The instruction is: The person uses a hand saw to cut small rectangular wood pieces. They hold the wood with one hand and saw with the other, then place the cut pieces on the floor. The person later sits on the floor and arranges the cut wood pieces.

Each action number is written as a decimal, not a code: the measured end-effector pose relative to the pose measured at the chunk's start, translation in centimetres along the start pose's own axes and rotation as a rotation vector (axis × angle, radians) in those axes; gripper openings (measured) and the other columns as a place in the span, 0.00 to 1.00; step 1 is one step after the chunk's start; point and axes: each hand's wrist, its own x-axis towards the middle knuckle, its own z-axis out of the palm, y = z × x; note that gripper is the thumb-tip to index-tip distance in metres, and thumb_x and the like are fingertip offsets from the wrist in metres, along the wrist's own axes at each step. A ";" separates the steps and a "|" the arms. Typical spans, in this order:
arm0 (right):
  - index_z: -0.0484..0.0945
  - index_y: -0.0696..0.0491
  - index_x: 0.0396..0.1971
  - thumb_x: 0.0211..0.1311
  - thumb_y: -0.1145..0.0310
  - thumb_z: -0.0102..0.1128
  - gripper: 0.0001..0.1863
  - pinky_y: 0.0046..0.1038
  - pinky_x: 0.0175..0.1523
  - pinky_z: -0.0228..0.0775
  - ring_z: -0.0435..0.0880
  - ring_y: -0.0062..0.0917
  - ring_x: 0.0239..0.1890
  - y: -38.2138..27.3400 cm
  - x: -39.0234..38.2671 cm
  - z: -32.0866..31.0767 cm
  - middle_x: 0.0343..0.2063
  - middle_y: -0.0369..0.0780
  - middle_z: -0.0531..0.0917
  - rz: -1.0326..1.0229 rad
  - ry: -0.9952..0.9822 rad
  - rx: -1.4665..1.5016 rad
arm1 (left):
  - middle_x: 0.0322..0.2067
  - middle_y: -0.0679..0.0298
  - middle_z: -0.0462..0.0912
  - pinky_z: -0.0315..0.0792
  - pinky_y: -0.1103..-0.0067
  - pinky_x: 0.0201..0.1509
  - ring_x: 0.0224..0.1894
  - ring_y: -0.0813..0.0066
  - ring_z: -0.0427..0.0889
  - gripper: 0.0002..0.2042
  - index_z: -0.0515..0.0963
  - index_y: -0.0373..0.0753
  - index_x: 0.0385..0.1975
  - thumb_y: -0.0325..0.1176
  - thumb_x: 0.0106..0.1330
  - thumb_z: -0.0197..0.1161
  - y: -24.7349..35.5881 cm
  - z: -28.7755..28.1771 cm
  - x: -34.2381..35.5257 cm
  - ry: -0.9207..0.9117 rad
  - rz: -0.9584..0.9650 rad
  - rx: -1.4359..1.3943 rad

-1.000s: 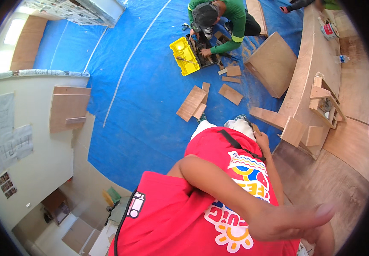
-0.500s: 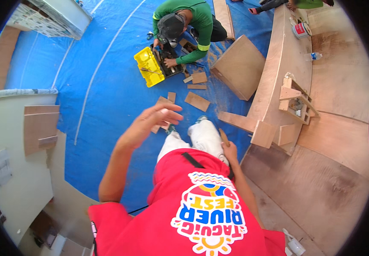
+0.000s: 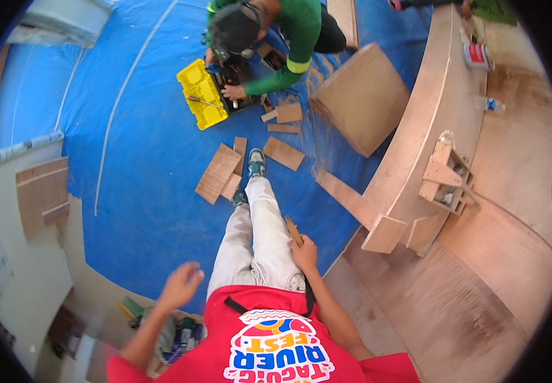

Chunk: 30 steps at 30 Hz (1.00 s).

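Note:
My right hand [image 3: 304, 253] is closed around a thin brown wooden piece [image 3: 294, 231], which sticks up past my fingers beside my thigh; its lower part is hidden in my grip. Low on the left, my left hand [image 3: 181, 285] hangs in the air with loosely bent fingers, slightly blurred, and nothing shows in it. Ahead of my feet, several plywood offcuts [image 3: 218, 172] lie on the blue sheet [image 3: 142, 172]. Beyond them a crouching co-worker in a green top [image 3: 299, 32] has both hands at an open toolbox with a yellow lid [image 3: 202, 96].
A large wooden box [image 3: 362, 99] stands ahead on the right. Along the right runs a curved plywood structure [image 3: 410, 127], with a small wooden tool caddy [image 3: 445, 179], a white tub [image 3: 475, 56] and a plastic bottle [image 3: 493, 104] nearby. Boards [image 3: 43, 195] lean at a pale panel on the left.
My left hand has dropped from in front of me to low on my left. One foot has stepped forward beside the offcuts. The wooden piece stays in my right hand.

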 end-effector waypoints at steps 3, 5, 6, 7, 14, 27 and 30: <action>0.81 0.59 0.53 0.63 0.55 0.66 0.25 0.43 0.52 0.77 0.86 0.52 0.46 -1.4 2.1 0.5 0.41 0.56 0.87 0.106 -0.024 0.044 | 0.56 0.40 0.80 0.70 0.62 0.65 0.60 0.44 0.79 0.27 0.75 0.31 0.60 0.49 0.75 0.58 -2.0 6.1 -2.8 0.036 -0.221 -0.031; 0.80 0.60 0.55 0.63 0.57 0.66 0.26 0.43 0.52 0.77 0.86 0.52 0.46 -2.2 3.8 0.5 0.42 0.56 0.87 0.119 -0.034 0.065 | 0.58 0.36 0.77 0.68 0.61 0.67 0.61 0.40 0.77 0.28 0.72 0.29 0.63 0.50 0.76 0.56 -1.3 9.7 -3.4 0.001 -0.364 -0.185; 0.80 0.60 0.55 0.63 0.58 0.67 0.26 0.42 0.52 0.77 0.86 0.52 0.46 -2.5 4.6 0.5 0.42 0.56 0.87 0.111 -0.042 0.061 | 0.57 0.37 0.78 0.69 0.61 0.67 0.60 0.40 0.77 0.28 0.72 0.29 0.62 0.49 0.76 0.56 -0.7 11.0 -3.3 0.051 -0.383 -0.161; 0.79 0.60 0.56 0.63 0.59 0.67 0.26 0.42 0.52 0.77 0.86 0.52 0.46 -2.9 5.4 0.4 0.42 0.56 0.87 0.068 -0.029 0.060 | 0.57 0.37 0.78 0.70 0.61 0.66 0.60 0.41 0.78 0.27 0.72 0.30 0.62 0.49 0.76 0.57 0.0 12.1 -2.9 0.094 -0.428 -0.124; 0.80 0.59 0.55 0.64 0.61 0.66 0.23 0.40 0.52 0.77 0.87 0.50 0.45 -4.5 10.6 -0.7 0.42 0.55 0.87 0.102 -0.090 0.041 | 0.52 0.40 0.80 0.73 0.60 0.59 0.55 0.41 0.81 0.24 0.74 0.37 0.59 0.47 0.70 0.64 4.7 12.7 0.7 0.174 -0.625 -0.142; 0.80 0.56 0.55 0.65 0.59 0.64 0.22 0.41 0.52 0.77 0.87 0.49 0.46 -7.5 16.3 -3.0 0.41 0.54 0.87 0.123 -0.179 -0.110 | 0.49 0.44 0.78 0.71 0.57 0.57 0.53 0.40 0.78 0.23 0.74 0.39 0.54 0.43 0.63 0.69 9.7 13.8 3.2 0.272 -0.712 -0.187; 0.80 0.55 0.54 0.67 0.57 0.63 0.22 0.41 0.51 0.76 0.87 0.48 0.46 -8.4 16.8 -3.4 0.41 0.53 0.87 0.120 -0.181 -0.125 | 0.49 0.45 0.78 0.71 0.56 0.56 0.53 0.41 0.78 0.23 0.74 0.40 0.54 0.43 0.63 0.69 10.7 13.7 3.2 0.266 -0.749 -0.187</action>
